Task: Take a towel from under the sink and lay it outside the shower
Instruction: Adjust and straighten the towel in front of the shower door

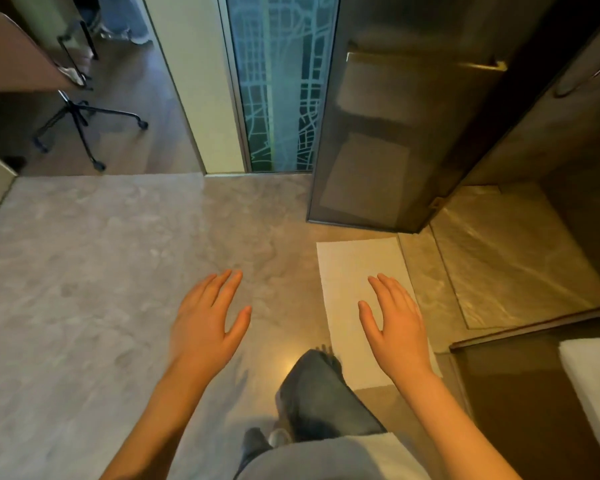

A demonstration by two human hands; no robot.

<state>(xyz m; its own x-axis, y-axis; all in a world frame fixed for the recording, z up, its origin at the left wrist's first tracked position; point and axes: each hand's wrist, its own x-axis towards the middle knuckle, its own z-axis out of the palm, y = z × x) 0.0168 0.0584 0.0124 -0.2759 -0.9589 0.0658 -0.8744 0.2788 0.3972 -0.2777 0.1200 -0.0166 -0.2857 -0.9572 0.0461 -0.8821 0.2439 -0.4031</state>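
View from the person's head, looking down at a bathroom floor point(84, 271) of grey stone. A white towel point(347, 271) lies flat and unfolded on the floor at about 4 o'clock. Its long right edge runs just beside the raised sill of the shower, whose marbled shower floor point(516, 258) shows at 3 o'clock. A tinted glass shower door point(395, 133) stands open at 1 o'clock, above the towel's far end.

The left hand point(205, 327), at 7 o'clock, is spread with straight fingers, palm down over bare floor, holding nothing. The right hand point(397, 323), at 5 o'clock, is likewise spread flat, palm down over the towel's middle; I cannot tell whether it touches the cloth.

A leg in dark jeans point(319, 393) reaches forward at 6 o'clock, its foot at the towel's near left edge. An office chair base point(80, 123) stands at 10 o'clock.
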